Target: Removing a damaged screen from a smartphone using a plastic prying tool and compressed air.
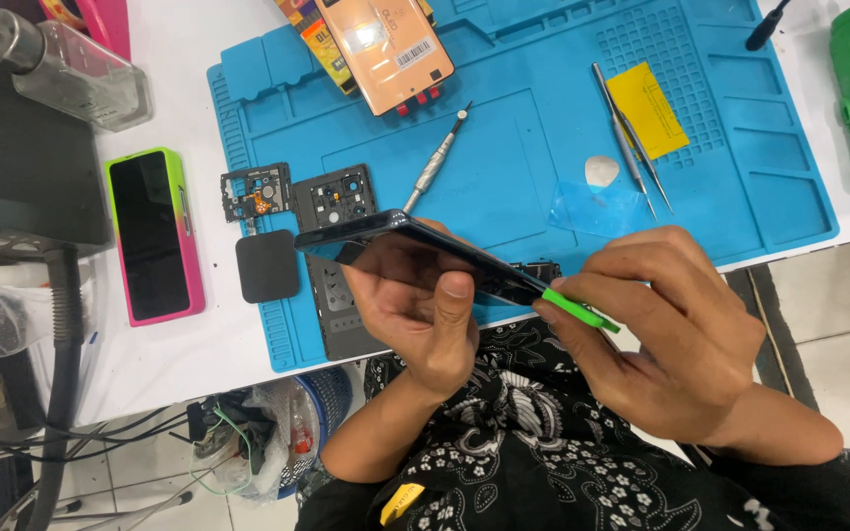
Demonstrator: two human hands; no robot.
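Dark glass and metal mark the phone, held edge-on and tilted above the near edge of the blue work mat; the left hand is curled closed around its middle, thumb pressed on the upper face, fingers underneath. Closed in a narrow pinch, the right hand grips a green pry tool, whose tip meets the phone's lower right end. Beyond the hands lie a screwdriver, tweezers and a yellow card on the mat; a pink-and-green phone rests well apart to the left.
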